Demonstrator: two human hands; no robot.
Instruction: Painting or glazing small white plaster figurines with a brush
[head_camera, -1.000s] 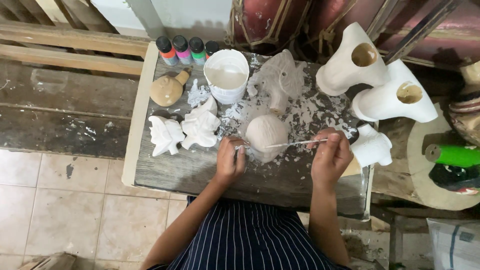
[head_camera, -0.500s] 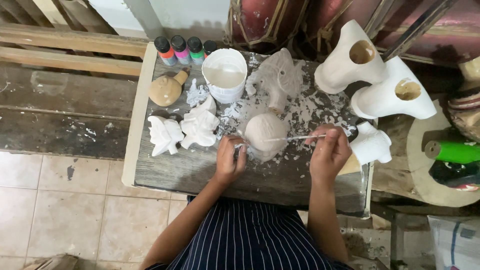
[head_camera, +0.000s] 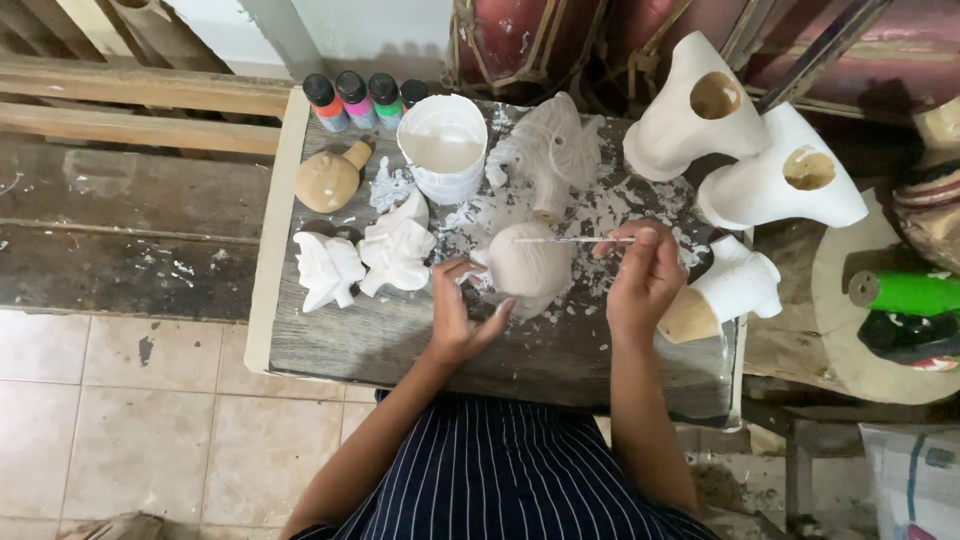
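white cup (head_camera: 442, 150) | beige round figure (head_camera: 527, 264) | navy white-striped apron (head_camera: 500, 480) | green tube (head_camera: 905, 292)

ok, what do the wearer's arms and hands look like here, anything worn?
Both forearms are bare: no sleeves reach them, no gloves. The left hand and right hand show no watch, ring or bracelet that I can make out. The only clothing in view is a dark navy garment with thin white vertical stripes, low in the frame.

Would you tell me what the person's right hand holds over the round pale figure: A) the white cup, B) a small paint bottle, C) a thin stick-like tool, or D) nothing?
C: the right hand pinches a thin stick-like tool lying across the top of the round pale figure, which the left hand steadies.
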